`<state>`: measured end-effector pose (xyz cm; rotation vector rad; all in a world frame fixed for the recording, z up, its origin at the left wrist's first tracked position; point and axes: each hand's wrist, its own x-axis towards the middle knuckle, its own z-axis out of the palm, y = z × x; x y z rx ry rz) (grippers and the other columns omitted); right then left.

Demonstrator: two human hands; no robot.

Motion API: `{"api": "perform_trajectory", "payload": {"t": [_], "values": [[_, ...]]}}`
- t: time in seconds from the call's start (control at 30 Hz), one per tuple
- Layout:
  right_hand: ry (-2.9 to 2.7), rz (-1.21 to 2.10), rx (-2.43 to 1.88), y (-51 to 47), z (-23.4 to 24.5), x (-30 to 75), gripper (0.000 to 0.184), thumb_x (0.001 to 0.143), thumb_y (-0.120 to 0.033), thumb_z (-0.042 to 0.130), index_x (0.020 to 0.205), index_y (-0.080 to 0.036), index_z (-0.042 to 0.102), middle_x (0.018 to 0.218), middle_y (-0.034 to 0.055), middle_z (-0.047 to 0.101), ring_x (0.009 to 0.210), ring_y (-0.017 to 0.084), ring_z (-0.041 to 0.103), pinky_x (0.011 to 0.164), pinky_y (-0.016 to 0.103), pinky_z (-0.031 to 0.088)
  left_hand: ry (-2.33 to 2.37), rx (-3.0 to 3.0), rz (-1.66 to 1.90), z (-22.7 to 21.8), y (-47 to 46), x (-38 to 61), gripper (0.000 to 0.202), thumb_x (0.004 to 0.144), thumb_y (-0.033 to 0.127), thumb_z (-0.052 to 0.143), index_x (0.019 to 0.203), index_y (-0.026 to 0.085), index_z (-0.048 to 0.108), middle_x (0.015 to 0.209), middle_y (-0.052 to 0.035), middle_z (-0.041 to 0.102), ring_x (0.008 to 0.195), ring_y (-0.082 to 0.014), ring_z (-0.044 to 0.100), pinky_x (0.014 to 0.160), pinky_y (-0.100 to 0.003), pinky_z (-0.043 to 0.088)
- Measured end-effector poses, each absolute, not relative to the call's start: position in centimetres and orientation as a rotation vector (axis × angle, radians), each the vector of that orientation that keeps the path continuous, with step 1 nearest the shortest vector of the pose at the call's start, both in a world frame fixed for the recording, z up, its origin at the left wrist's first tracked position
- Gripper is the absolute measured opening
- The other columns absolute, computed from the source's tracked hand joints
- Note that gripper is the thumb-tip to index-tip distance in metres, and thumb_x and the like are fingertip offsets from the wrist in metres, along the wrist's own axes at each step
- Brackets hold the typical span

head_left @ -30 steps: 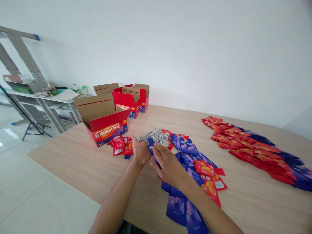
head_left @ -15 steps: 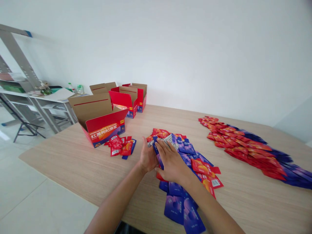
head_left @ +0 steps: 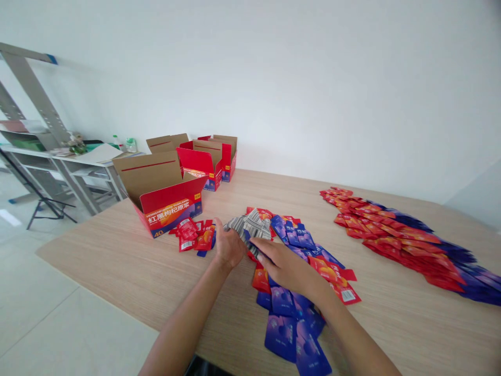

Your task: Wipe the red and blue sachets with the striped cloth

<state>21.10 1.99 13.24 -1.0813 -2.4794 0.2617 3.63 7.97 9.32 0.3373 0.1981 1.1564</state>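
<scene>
My left hand point(head_left: 228, 246) grips a fanned stack of sachets point(head_left: 249, 226), silver striped backs up, just above the wooden table point(head_left: 117, 261). My right hand point(head_left: 284, 265) lies palm down beside it, fingertips pressed against the stack's lower edge. Under and around both hands spreads a loose heap of blue and red sachets point(head_left: 301, 282). A small cluster of red sachets point(head_left: 194, 237) lies left of my left hand, in front of an open red carton point(head_left: 166, 201).
Two more open red cartons point(head_left: 213, 156) stand behind the first. A long row of red and blue sachets point(head_left: 403, 240) runs along the table's right side. Grey shelving point(head_left: 58, 156) and a tripod stand on the floor at left.
My left hand has lifted and fanned the stack so its silver backs show again. My right hand slid back and right along the heap.
</scene>
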Motion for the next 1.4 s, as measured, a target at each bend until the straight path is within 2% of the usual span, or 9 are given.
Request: {"api": "perform_trajectory", "payload": {"t": [0.1, 0.23, 0.47, 0.7, 0.8, 0.93, 1.07, 1.2, 1.4], "values": [[-2.135, 0.383, -1.065, 3.1, 12.7, 21.2, 0.047, 0.100, -0.025, 0.043, 0.146, -0.025, 0.053, 0.142, 0.0056, 0.063, 0.131, 0.023, 0.058, 0.110, 0.042, 0.048, 0.213, 0.385, 1.158, 9.8, 7.2, 4.2, 0.093, 0.086, 0.084, 0.026, 0.122, 0.009, 0.068, 0.112, -0.0185, 0.075, 0.117, -0.0324, 0.066, 0.106, -0.047, 0.045], [-1.748, 0.427, -1.080, 4.4, 10.9, 20.3, 0.038, 0.097, -0.032, 0.051, 0.131, -0.024, 0.065, 0.129, 0.0071, 0.070, 0.121, 0.026, 0.065, 0.104, 0.043, 0.051, 0.231, 0.375, 1.228, 10.3, 6.6, 4.6, 0.090, 0.091, 0.079, 0.022, 0.131, 0.010, 0.064, 0.113, -0.0180, 0.075, 0.120, -0.0313, 0.065, 0.109, -0.047, 0.043], [-1.851, -0.125, -1.194, 4.9, 9.7, 20.5, 0.036, 0.094, -0.041, 0.060, 0.120, -0.018, 0.071, 0.145, 0.0167, 0.056, 0.133, 0.033, 0.053, 0.111, 0.056, 0.041, 0.176, 0.328, 1.256, 10.1, 7.4, 4.0, 0.091, 0.093, 0.077, 0.022, 0.131, 0.005, 0.063, 0.114, -0.0198, 0.074, 0.121, -0.0318, 0.064, 0.110, -0.047, 0.044], [-2.174, -0.410, -1.177, 4.0, 10.3, 19.9, 0.040, 0.103, -0.021, 0.038, 0.135, -0.009, 0.057, 0.148, 0.0193, 0.053, 0.142, 0.027, 0.044, 0.122, 0.051, 0.026, 0.193, 0.344, 1.081, 10.3, 5.9, 5.1, 0.090, 0.090, 0.081, 0.024, 0.123, 0.009, 0.068, 0.116, -0.0190, 0.074, 0.124, -0.0342, 0.062, 0.110, -0.049, 0.043], [-2.204, -0.440, -1.265, 3.8, 10.4, 19.8, 0.046, 0.100, -0.018, 0.039, 0.144, -0.011, 0.051, 0.149, 0.0195, 0.052, 0.143, 0.028, 0.043, 0.122, 0.053, 0.024, 0.192, 0.394, 0.991, 10.3, 5.2, 5.9, 0.090, 0.091, 0.079, 0.019, 0.129, 0.012, 0.066, 0.122, -0.0178, 0.072, 0.127, -0.0333, 0.060, 0.110, -0.048, 0.042], [-2.325, -0.474, -1.210, 4.1, 10.6, 20.5, 0.053, 0.097, -0.015, 0.040, 0.150, -0.011, 0.043, 0.161, 0.0197, 0.035, 0.152, 0.030, 0.027, 0.123, 0.057, 0.019, 0.181, 0.428, 0.946, 10.1, 4.9, 6.4, 0.090, 0.092, 0.078, 0.013, 0.138, 0.016, 0.060, 0.129, -0.0160, 0.069, 0.129, -0.0319, 0.059, 0.110, -0.047, 0.042], [-2.393, -0.435, -1.158, 4.6, 10.4, 21.0, 0.055, 0.105, -0.034, 0.035, 0.152, -0.004, 0.037, 0.160, 0.0221, 0.036, 0.153, 0.028, 0.026, 0.123, 0.053, 0.023, 0.179, 0.413, 0.903, 9.5, 5.2, 6.2, 0.097, 0.087, 0.084, 0.016, 0.140, 0.014, 0.058, 0.132, -0.0170, 0.067, 0.129, -0.0336, 0.058, 0.109, -0.047, 0.043], [-2.382, -0.446, -1.180, 4.7, 9.9, 20.8, 0.078, 0.102, -0.057, 0.040, 0.153, 0.001, 0.032, 0.159, 0.0279, 0.033, 0.153, 0.034, 0.023, 0.123, 0.058, 0.020, 0.138, 0.458, 0.886, 9.2, 5.3, 6.0, 0.098, 0.087, 0.084, 0.015, 0.143, 0.014, 0.055, 0.135, -0.0173, 0.065, 0.131, -0.0340, 0.057, 0.110, -0.048, 0.043], [-2.262, -0.400, -1.375, 4.7, 10.0, 20.6, 0.079, 0.102, -0.059, 0.038, 0.155, -0.001, 0.032, 0.160, 0.0265, 0.032, 0.152, 0.033, 0.027, 0.123, 0.055, 0.023, 0.109, 0.503, 0.798, 8.8, 5.1, 6.4, 0.096, 0.087, 0.084, 0.018, 0.144, 0.016, 0.054, 0.136, -0.0176, 0.065, 0.134, -0.0356, 0.054, 0.113, -0.051, 0.038]]}}
